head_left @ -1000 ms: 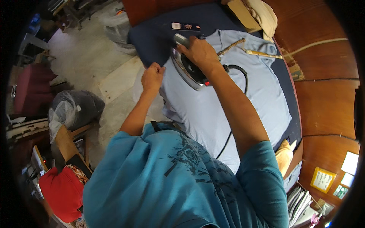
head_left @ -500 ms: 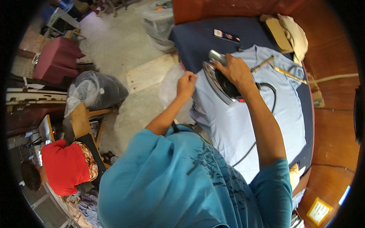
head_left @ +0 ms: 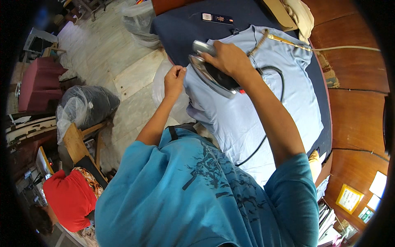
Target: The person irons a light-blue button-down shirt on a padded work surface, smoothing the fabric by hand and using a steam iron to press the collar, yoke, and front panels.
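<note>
A light-blue T-shirt point(head_left: 263, 123) lies spread over the dark blue cloth of the ironing table point(head_left: 177, 31). My right hand point(head_left: 230, 59) is closed around the handle of a clothes iron point(head_left: 214, 78), whose plate rests on the shirt's left part near the sleeve. A black cord point(head_left: 283, 84) loops from the iron's back across the shirt. At the shirt's left edge, my left hand point(head_left: 174, 84) is closed in a pinch, seemingly on the sleeve's edge; the fingertips partly hide the fabric.
A dark tag-like card point(head_left: 217, 18) lies at the table's far side. A cord with a yellowish sleeve point(head_left: 288, 42) crosses the shirt's far right. Wooden panelling point(head_left: 358, 119) bounds the right. Plastic-wrapped bundles point(head_left: 88, 105) stand left; a person in red point(head_left: 68, 197) is at lower left.
The whole view has shifted, so table, shirt and hands appear farther left and higher. Against the shirt, the iron sits slightly nearer me. Both hands keep their grips.
</note>
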Demonstrator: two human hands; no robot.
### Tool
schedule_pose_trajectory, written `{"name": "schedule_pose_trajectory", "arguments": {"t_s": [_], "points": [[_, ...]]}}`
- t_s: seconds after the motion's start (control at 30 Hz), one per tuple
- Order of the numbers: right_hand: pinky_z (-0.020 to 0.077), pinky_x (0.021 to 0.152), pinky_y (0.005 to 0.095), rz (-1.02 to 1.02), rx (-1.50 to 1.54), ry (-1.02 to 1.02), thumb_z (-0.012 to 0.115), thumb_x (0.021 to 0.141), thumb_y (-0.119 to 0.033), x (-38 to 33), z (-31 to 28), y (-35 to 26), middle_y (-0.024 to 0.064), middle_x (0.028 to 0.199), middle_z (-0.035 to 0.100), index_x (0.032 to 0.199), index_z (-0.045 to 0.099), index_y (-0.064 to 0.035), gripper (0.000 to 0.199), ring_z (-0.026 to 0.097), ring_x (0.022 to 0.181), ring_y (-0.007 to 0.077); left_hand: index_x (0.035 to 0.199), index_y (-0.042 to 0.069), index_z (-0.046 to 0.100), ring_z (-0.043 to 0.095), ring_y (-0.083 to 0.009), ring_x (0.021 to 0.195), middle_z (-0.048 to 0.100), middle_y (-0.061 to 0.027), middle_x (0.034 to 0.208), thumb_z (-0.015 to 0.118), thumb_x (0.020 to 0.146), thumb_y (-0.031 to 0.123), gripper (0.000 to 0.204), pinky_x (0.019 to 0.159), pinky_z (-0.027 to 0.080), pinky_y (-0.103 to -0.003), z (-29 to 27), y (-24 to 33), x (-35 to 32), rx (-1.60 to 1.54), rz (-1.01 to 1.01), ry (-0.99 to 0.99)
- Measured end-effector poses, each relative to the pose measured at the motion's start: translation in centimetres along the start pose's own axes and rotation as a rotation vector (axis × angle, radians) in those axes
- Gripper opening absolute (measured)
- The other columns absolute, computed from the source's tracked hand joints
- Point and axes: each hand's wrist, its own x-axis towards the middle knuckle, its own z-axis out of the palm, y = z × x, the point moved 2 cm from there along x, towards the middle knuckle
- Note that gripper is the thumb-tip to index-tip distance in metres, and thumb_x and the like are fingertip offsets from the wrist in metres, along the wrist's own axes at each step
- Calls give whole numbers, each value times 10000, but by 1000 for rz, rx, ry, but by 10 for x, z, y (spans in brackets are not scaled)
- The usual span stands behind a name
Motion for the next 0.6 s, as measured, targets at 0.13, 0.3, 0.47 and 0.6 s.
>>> {"name": "schedule_pose_trajectory", "arguments": {"t_s": [0.13,0.3,0.47,0.6], "points": [[515,671,456,140,-13,-111,570,830,-492,-60,-17,17,247,756,640,876,588,10,504,644,747,398,929,67,617,580,-229,783,591,-61,858,653,812,244,215,668,457,-362,3,39,-2,560,388,155],[507,656,464,279,107,-32,593,825,-465,-78,-18,30,253,743,633,874,577,23,491,640,737,405,880,64,595,601,-297,854,612,-111,902,617,829,270,214,710,473,-420,21,64,8,907,416,28],[500,702,479,283,127,72,582,828,-444,-43,-13,28,270,797,633,887,575,28,476,634,795,413,856,46,563,622,-359,777,637,-176,768,557,870,237,192,680,468,-460,22,55,29,576,108,-25],[496,719,474,258,134,121,573,828,-441,-14,-5,30,271,820,633,890,573,32,477,626,812,419,863,40,540,618,-289,706,617,-129,702,641,809,188,187,660,463,-399,25,46,38,403,-9,-73]]}}
